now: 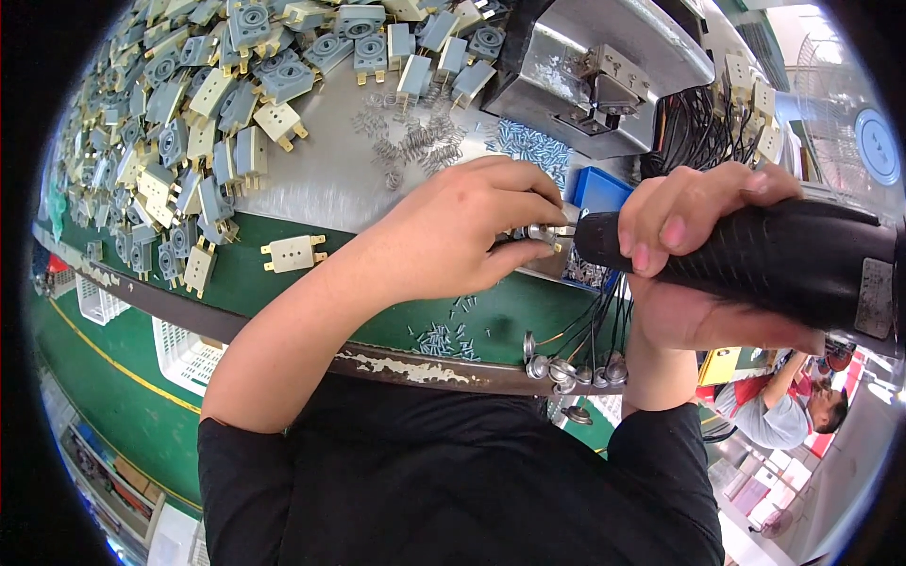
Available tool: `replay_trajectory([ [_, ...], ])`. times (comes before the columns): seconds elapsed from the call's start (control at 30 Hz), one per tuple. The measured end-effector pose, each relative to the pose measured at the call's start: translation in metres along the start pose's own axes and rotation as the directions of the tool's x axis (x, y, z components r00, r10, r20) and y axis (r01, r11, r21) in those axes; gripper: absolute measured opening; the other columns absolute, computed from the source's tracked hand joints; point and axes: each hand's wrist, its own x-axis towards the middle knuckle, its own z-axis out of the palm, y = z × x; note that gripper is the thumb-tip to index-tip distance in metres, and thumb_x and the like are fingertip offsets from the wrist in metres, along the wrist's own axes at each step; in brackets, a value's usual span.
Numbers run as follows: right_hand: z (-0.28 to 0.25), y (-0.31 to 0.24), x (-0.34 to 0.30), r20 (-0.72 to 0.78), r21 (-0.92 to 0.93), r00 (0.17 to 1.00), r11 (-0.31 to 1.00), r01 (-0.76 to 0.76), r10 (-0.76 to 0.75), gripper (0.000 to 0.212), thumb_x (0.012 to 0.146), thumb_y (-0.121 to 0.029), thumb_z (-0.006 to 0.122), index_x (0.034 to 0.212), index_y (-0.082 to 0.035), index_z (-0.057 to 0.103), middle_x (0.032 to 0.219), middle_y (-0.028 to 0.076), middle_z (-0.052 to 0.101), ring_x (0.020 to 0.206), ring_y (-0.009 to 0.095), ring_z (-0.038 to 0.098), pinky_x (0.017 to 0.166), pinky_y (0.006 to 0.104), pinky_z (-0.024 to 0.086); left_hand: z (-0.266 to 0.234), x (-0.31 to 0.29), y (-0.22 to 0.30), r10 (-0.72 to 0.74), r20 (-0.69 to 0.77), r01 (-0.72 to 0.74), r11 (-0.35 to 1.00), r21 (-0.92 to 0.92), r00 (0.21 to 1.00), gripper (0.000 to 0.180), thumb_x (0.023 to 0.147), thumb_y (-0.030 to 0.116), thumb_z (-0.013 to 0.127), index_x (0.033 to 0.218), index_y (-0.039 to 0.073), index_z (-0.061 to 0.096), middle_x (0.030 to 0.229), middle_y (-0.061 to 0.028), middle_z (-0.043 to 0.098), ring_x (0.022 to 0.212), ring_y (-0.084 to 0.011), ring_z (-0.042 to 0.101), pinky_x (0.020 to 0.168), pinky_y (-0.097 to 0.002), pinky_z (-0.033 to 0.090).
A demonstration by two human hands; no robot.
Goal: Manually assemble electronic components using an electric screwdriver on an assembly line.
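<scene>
A green desk [283, 311] with a shiny metal sheet [321, 179] laid over it is filling the upper view, and another person in a grey shirt [779, 415] is bending over in the lower right background. A big heap of grey and cream plastic switch housings [179, 113] is lying across the left of the sheet. The right hand [689, 236] is wrapping shut around a black electric screwdriver [755, 259], which is pointing left toward the other hand. The left hand [462, 236] is pinching closed on a small silvery metal part [543, 232] right at the screwdriver's tip, just above the desk's near edge and beside a blue tray [601, 191]. A bundle of black wires [590, 330] is hanging below them. Loose springs [411, 141] are lying on the sheet, and small screws [439, 340] are lying scattered on the green surface.
</scene>
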Motion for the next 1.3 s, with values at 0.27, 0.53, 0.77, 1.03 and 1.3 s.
replay_trajectory([
  [0.27, 0.001, 0.007, -0.003, 0.048, -0.036, 0.997, 0.998, 0.054, -0.052, 0.109, 0.079, -0.097, 0.050, 0.139, -0.007, 0.046, 0.084, 0.005, 0.058, 0.058, 0.015, 0.056, 0.053, 0.0319, 0.047, -0.001, -0.003, 0.003, -0.021, 0.020, 0.021, 1.000, 0.018, 1.000, 0.025, 0.084, 0.012, 0.079, 0.107, 0.004, 0.076, 0.111, -0.0103, 0.072, 0.104, -0.0331, 0.068, 0.092, -0.0436, 0.056],
  [0.53, -0.028, -0.038, 0.061, 0.150, -0.049, 0.987, 0.997, 0.061, -0.053, 0.112, 0.080, -0.098, 0.049, 0.128, 0.003, 0.048, 0.075, 0.008, 0.060, 0.060, 0.018, 0.059, 0.055, 0.0314, 0.049, -0.002, 0.004, 0.005, 0.011, 0.030, -0.012, 0.999, 0.040, 0.999, 0.027, 0.086, 0.014, 0.079, 0.112, 0.006, 0.076, 0.114, -0.0101, 0.071, 0.108, -0.0332, 0.067, 0.094, -0.0439, 0.055],
  [0.77, -0.054, -0.015, 0.078, -0.272, -0.290, 0.945, 0.952, 0.102, -0.184, 0.115, 0.080, -0.102, 0.037, 0.137, -0.002, 0.050, 0.082, 0.009, 0.061, 0.065, 0.022, 0.056, 0.066, 0.0408, 0.048, -0.003, 0.006, 0.009, -0.005, 0.043, 0.002, 0.998, 0.070, 0.999, 0.033, 0.083, 0.011, 0.083, 0.115, 0.008, 0.074, 0.120, -0.0097, 0.071, 0.109, -0.0331, 0.069, 0.093, -0.0442, 0.056],
  [1.03, -0.034, 0.000, 0.096, -0.474, -0.392, 0.866, 0.919, -0.045, -0.159, 0.114, 0.081, -0.099, 0.040, 0.143, -0.003, 0.046, 0.081, 0.010, 0.061, 0.064, 0.022, 0.056, 0.063, 0.0394, 0.049, -0.007, 0.007, 0.011, -0.015, 0.058, 0.011, 0.998, 0.064, 0.998, 0.032, 0.081, 0.010, 0.083, 0.112, 0.009, 0.075, 0.118, -0.0082, 0.071, 0.107, -0.0315, 0.069, 0.090, -0.0431, 0.057],
  [1.3, -0.033, 0.006, 0.096, -0.459, -0.397, 0.880, 0.914, -0.081, -0.122, 0.112, 0.082, -0.098, 0.041, 0.142, -0.004, 0.047, 0.081, 0.010, 0.060, 0.063, 0.022, 0.056, 0.063, 0.0391, 0.049, -0.008, 0.008, 0.009, -0.018, 0.060, 0.015, 0.998, 0.053, 0.998, 0.031, 0.081, 0.011, 0.083, 0.112, 0.009, 0.075, 0.118, -0.0084, 0.072, 0.106, -0.0316, 0.070, 0.090, -0.0430, 0.057],
])
